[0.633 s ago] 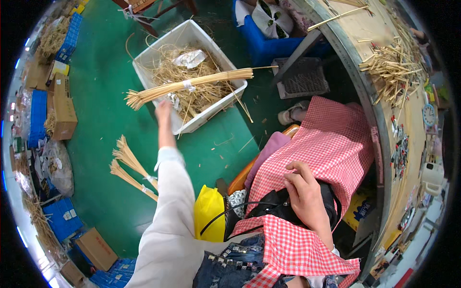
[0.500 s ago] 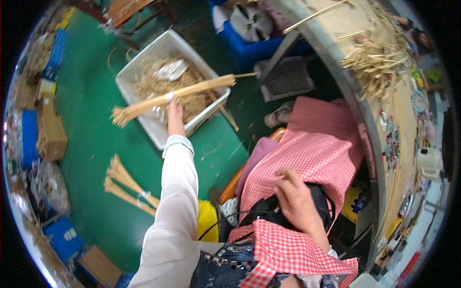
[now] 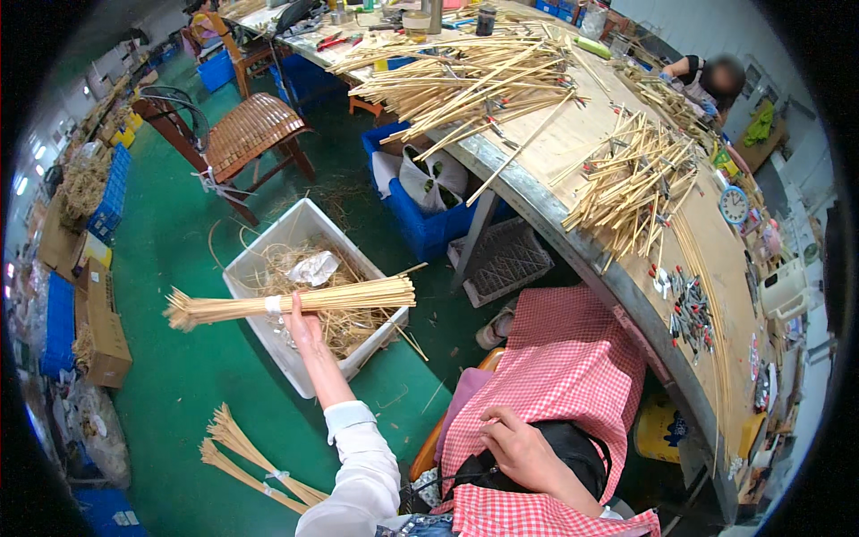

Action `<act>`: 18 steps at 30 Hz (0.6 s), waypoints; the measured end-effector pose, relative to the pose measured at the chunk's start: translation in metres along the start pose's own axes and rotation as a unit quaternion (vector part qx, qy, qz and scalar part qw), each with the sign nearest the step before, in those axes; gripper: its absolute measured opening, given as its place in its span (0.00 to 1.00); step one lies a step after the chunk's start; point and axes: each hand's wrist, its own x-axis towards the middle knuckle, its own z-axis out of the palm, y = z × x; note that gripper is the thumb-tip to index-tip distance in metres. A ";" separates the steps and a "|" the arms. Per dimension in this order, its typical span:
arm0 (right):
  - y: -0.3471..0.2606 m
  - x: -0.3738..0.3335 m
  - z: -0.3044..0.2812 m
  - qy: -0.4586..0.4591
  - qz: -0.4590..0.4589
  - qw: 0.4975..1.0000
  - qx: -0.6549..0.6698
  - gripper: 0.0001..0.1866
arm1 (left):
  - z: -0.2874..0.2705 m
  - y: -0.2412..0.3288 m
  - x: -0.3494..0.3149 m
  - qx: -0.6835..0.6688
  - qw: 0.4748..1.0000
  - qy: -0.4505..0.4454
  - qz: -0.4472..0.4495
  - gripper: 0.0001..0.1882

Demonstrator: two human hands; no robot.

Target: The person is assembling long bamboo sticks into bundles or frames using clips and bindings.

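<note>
My left hand [image 3: 304, 324] grips a bundle of pale straw-coloured sticks [image 3: 353, 296] near its white tie. The bundle lies level above a white plastic bin [image 3: 261, 342] that holds loose straw scraps and crumpled plastic. Its frayed end points left, its cut end right. Over my lap, my right hand [image 3: 528, 455] hangs with loosely bent fingers and nothing visible in them, above a black bag [image 3: 573, 452] and a red checked apron [image 3: 573, 358]. Two more tied bundles [image 3: 255, 461] rest on the green floor to the left of my left arm.
A long worktable [image 3: 573, 161] curves along the right, with heaps of sticks [image 3: 474, 80] and small clips [image 3: 691, 313] on it. Below stand a blue crate [image 3: 429, 231] and a grey basket [image 3: 503, 264]. A wooden chair [image 3: 250, 134] is beyond the bin; another person [image 3: 707, 85] sits across the table.
My view has tilted up, showing more of the table and chair. The bundle in my left hand has swung from slanting to nearly level. My right hand stays over my lap.
</note>
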 end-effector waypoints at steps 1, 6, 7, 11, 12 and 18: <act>-0.001 -0.002 -0.002 0.007 -0.002 1.000 0.003 0.05 | 0.003 0.025 0.002 0.007 1.000 -0.001 0.011 0.18; 0.001 -0.003 0.000 0.010 -0.027 1.000 0.013 0.05 | -0.025 0.156 0.033 0.233 0.946 0.048 0.220 0.21; 0.002 -0.001 0.003 0.006 -0.022 1.000 0.017 0.06 | -0.036 0.187 0.037 0.291 0.925 0.059 0.235 0.21; -0.012 -0.002 -0.012 0.015 -0.013 0.999 0.043 0.06 | -0.082 0.280 0.043 0.465 0.849 0.130 0.215 0.16; -0.021 -0.002 -0.017 0.037 -0.016 0.998 0.041 0.06 | -0.099 0.298 0.040 0.551 0.790 0.164 0.212 0.15; -0.032 0.004 0.008 0.004 -0.051 0.996 0.071 0.06 | -0.259 0.361 -0.066 0.839 0.470 0.250 0.111 0.24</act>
